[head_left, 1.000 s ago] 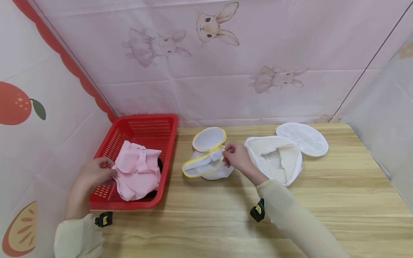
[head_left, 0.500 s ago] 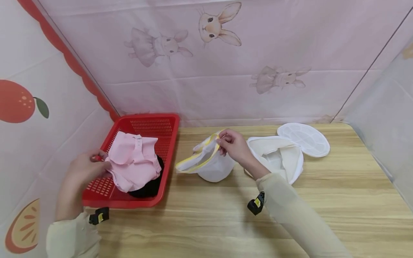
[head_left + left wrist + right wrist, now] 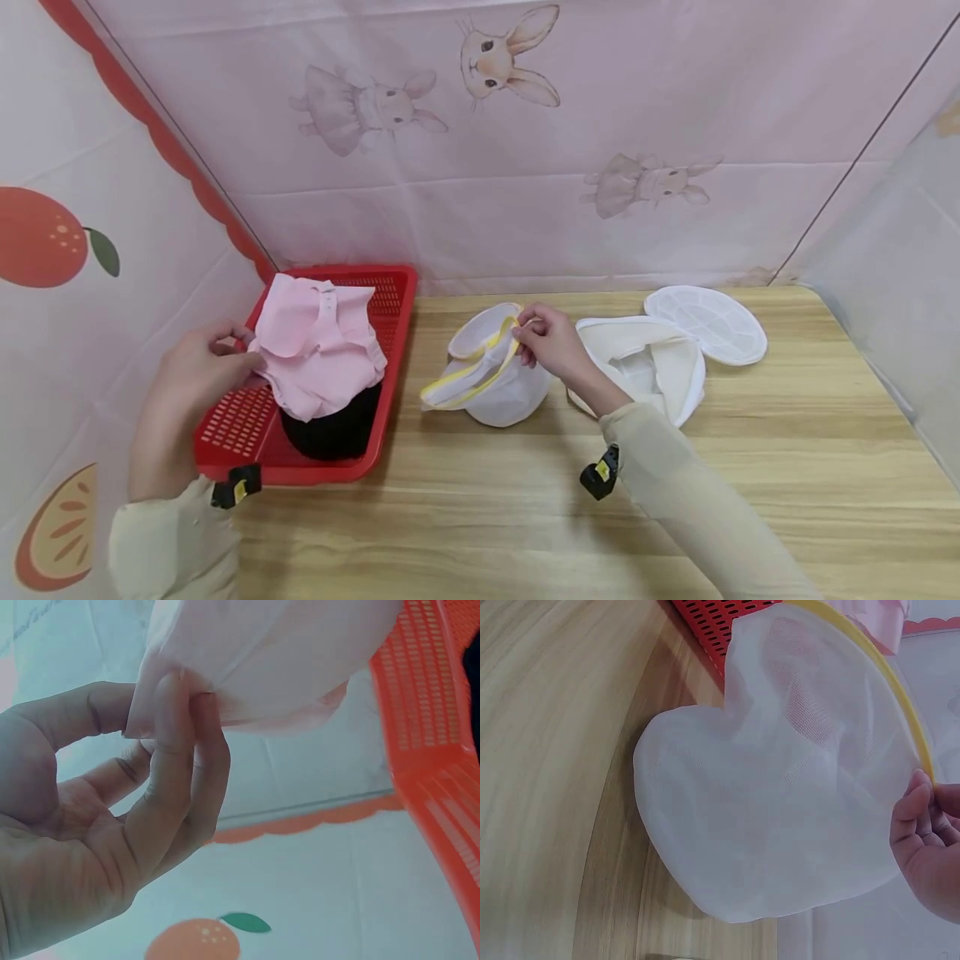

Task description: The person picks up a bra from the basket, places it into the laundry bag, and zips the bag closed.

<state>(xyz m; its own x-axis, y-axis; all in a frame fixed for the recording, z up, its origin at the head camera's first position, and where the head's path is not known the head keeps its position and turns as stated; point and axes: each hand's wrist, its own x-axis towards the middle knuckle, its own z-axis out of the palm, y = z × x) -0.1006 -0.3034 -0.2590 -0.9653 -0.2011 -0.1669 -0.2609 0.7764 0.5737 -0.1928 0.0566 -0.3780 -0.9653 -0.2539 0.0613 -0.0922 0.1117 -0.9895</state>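
My left hand (image 3: 206,367) pinches the edge of a pink cloth garment (image 3: 318,346) with a small light strap on it, held up above the red plastic basket (image 3: 397,367). In the left wrist view, thumb and fingertips grip a corner of the pink cloth. A black rounded thing (image 3: 333,429) lies in the basket beneath it. On the table, my right hand (image 3: 551,340) pinches the yellow-trimmed rim of a white mesh laundry bag (image 3: 510,396). The bag's mouth gapes toward the basket and its round lid (image 3: 480,329) is folded back.
A second white mesh bag (image 3: 678,375) sits to the right of my right hand, its padded inside showing and its round lid (image 3: 705,323) flipped back. The wooden table (image 3: 487,525) meets a pink rabbit-print curtain (image 3: 510,225) behind and a white one on the left.
The pink garment has risen and shifted within the basket area, uncovering more of the black thing. My right hand has lifted the mesh bag's rim, and its mouth stands wider.
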